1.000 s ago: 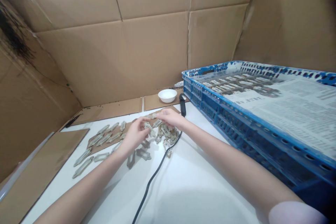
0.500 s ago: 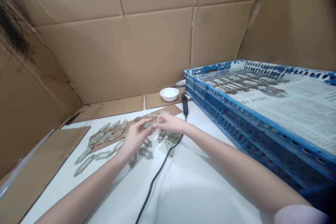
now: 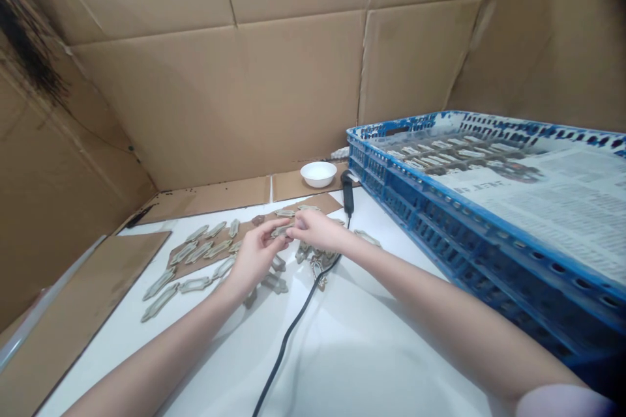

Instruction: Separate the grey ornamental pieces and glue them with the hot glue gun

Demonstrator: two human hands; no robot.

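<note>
Nearest, a black cable (image 3: 286,345) runs up the white desk (image 3: 372,345) from its near edge toward the middle. Just beyond it, the left hand (image 3: 253,259) and the right hand (image 3: 315,229) meet above the desk's middle. Both pinch one small flat grey piece (image 3: 280,231) between thumb and fingertips — it is lifted clear of the surface, over a loose heap of pieces (image 3: 313,254).

To do this well, I judge that a light grip at the piece's ends suits best, leaving its face in sight, with the wrists high enough not to knock the heap.

Left of the hands, rows of pieces (image 3: 205,251) lie on a cardboard sheet (image 3: 325,202). Farther back are a black handle (image 3: 347,195) and a white bowl (image 3: 318,173) near the far edge. A blue crate (image 3: 415,212) lined with newspaper (image 3: 548,195) fills the desk's right side.
</note>
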